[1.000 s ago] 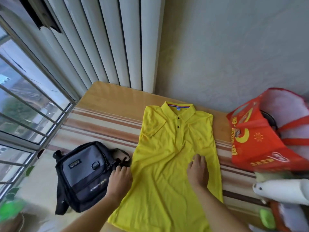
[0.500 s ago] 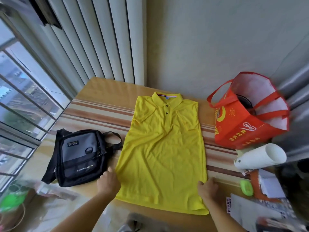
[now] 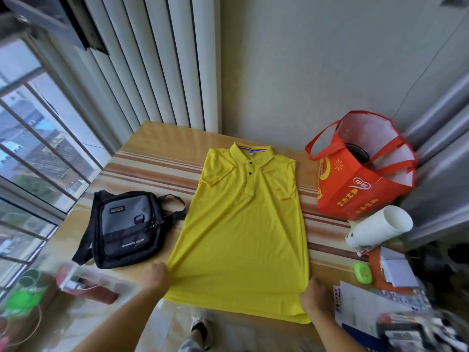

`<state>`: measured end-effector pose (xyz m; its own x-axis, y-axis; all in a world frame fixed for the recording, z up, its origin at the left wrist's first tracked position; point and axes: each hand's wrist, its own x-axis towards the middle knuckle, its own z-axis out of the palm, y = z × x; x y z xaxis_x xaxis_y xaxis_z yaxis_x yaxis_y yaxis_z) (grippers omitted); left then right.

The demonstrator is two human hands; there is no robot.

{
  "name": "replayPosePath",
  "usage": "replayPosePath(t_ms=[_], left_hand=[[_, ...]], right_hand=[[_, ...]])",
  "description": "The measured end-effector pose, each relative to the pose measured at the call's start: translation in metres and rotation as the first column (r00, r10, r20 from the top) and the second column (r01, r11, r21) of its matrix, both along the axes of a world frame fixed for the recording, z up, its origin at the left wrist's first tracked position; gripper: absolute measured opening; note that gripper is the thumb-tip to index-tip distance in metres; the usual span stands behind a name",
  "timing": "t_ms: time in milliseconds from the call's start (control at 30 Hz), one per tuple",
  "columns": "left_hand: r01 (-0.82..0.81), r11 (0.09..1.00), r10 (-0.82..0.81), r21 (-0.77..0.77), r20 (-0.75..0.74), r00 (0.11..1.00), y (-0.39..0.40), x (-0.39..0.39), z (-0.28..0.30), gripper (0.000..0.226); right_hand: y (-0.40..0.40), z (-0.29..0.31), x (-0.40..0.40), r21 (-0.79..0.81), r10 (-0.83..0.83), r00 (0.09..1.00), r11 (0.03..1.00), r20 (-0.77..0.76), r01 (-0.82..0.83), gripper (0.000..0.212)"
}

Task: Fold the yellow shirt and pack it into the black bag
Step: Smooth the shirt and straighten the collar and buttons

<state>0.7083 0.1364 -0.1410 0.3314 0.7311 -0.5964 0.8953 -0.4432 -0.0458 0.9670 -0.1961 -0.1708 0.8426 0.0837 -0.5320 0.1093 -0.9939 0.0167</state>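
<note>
Both hands grip yellow polo shirt hem: left hand, right hand; fingers tucked from view. Black bag label blurred, unreadable.

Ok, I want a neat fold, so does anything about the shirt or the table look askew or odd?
The yellow shirt lies slightly slanted, with creases fanning from its lower corner where the left hand pinches it. The right hand holds the other corner. A white paper roll lies tipped on its side by the red bag.
</note>
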Motion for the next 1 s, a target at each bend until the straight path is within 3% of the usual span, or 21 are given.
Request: replayPosePath(t_ms=[133,200,267,367,467,633,767,867,1000], left_hand=[[0.032,0.999,-0.032,0.039,0.003,0.999,-0.004,-0.001,0.0,0.029],[0.03,0.994,-0.036,0.103,0.059,0.998,-0.004,0.01,0.003,0.03],[0.14,0.968,-0.163,0.21,0.096,0.982,-0.002,0.029,0.006,0.038],[0.397,0.891,-0.434,0.221,0.157,0.887,-0.001,0.056,0.005,0.055],[0.496,0.862,-0.506,0.099,0.162,0.847,-0.003,0.062,-0.001,0.059],[0.507,0.862,-0.502,0.019,0.172,0.848,0.007,0.06,-0.008,0.055],[0.523,0.848,-0.502,-0.083,0.186,0.845,0.037,0.084,0.0,0.03],[0.524,0.852,-0.507,-0.003,0.245,0.826,0.064,0.111,0.003,0.021],[0.369,0.928,-0.361,0.054,0.375,0.854,0.114,0.161,0.001,0.02]], right_hand=[[0.002,0.003,-0.004,0.013,-0.009,0.996,1.0,0.087,0.008,0.014],[0.017,0.008,-0.001,0.028,0.055,0.988,0.998,0.145,-0.06,0.033],[0.036,0.01,0.004,0.125,0.135,0.976,0.979,0.173,-0.158,0.051],[0.065,0.013,0.007,0.261,0.335,0.929,0.893,0.157,-0.366,0.036],[0.079,0.01,0.002,0.257,0.454,0.884,0.846,0.111,-0.467,0.019],[0.094,0.009,0.002,0.215,0.383,0.921,0.896,0.066,-0.388,0.009],[0.124,0.02,0.023,0.227,0.321,0.944,0.917,0.071,-0.329,0.013],[0.15,0.027,0.048,0.239,0.279,0.956,0.926,0.092,-0.293,0.012],[0.184,0.037,0.091,0.277,0.204,0.964,0.929,0.169,-0.245,0.014]])
